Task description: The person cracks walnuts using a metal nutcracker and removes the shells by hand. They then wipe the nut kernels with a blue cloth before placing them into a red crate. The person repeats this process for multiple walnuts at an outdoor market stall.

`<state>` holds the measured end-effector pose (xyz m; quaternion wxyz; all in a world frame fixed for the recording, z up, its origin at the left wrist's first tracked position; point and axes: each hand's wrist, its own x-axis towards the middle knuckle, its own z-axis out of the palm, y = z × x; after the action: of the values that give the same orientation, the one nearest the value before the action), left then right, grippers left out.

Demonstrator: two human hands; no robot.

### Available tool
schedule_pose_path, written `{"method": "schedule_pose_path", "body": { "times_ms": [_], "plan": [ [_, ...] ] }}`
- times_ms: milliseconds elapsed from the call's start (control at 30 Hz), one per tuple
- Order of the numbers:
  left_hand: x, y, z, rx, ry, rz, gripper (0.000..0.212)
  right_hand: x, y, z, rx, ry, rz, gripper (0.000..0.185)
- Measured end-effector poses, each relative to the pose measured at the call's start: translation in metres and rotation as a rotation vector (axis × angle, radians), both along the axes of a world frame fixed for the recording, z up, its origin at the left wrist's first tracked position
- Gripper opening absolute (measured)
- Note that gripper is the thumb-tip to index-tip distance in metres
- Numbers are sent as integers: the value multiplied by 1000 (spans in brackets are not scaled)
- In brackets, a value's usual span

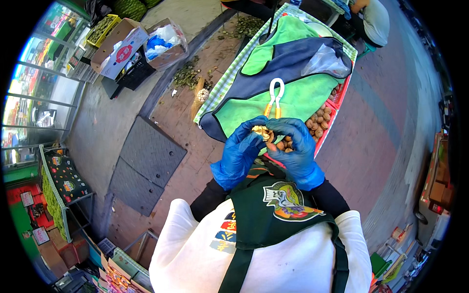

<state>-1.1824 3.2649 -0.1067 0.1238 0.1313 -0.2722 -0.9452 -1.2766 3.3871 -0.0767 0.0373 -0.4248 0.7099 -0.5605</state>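
Both my hands wear blue disposable gloves and meet over the near end of a long stall table. Between the fingers of my left hand [242, 148] is a cracked walnut [262, 133], its pale kernel showing. My right hand [298, 146] grips the brown shell side of the same walnut; a glove fingertip looks torn. Just beyond my fingers lies a nutcracker [276, 95] with a white looped end and orange arms, on a green and dark blue cloth [238, 113]. Whole walnuts [318, 124] fill a red crate [331, 122] by my right hand, partly covered by the cloth.
A clear plastic bag [324, 62] lies on the cloth. Left of the table are a straw broom [198, 99], leaf litter [188, 75], cardboard boxes [121, 53] and a black ramp plate [146, 164]. Another person [372, 22] sits beyond the far right end.
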Motion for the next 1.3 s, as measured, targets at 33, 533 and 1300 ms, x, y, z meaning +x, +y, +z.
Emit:
{"method": "schedule_pose_path", "body": {
  "times_ms": [33, 533, 1300],
  "plan": [
    [1, 0, 2, 36, 18, 7, 34, -2, -1, 1, -12, -134, 37, 37],
    [17, -21, -52, 222, 56, 153, 35, -30, -67, 6, 242, -266, 479, 46],
    [-69, 70, -58, 1, -278, -433, 34, -21, 93, -77, -270, -853, -330, 27]
  ]
}}
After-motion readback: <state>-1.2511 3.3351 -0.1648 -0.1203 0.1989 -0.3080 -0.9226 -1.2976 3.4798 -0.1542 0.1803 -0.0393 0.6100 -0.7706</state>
